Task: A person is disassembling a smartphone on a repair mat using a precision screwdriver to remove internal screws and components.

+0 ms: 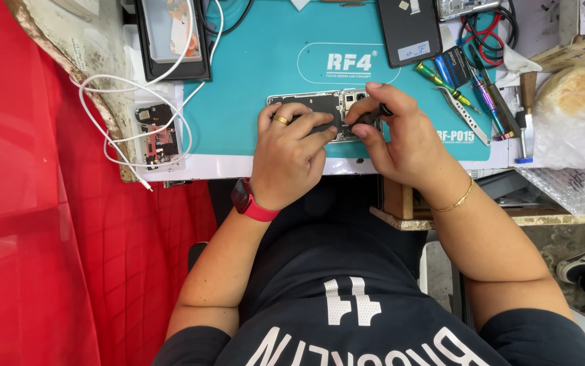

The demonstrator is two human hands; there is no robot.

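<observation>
Over at the left edge of the bench, a white cable (113,108) is looped around a small circuit board (158,135), with a black tray (170,37) parked at the back-left corner of the teal work mat (252,88). Near the mat's front edge, the opened phone (319,108) is pinned flat by the left hand (289,152), fingers spread over its lower half, nothing actually gripped. The right hand (401,135) is pinched tight on a small dark tool (370,116), tip pressed in by the camera end. Looks like mid-teardown, probably a screw or connector being worked. A steady tip and a firmly held phone would be needed next. Screwdrivers (479,95) and tweezers (465,115) are left at the mat's right edge.
</observation>
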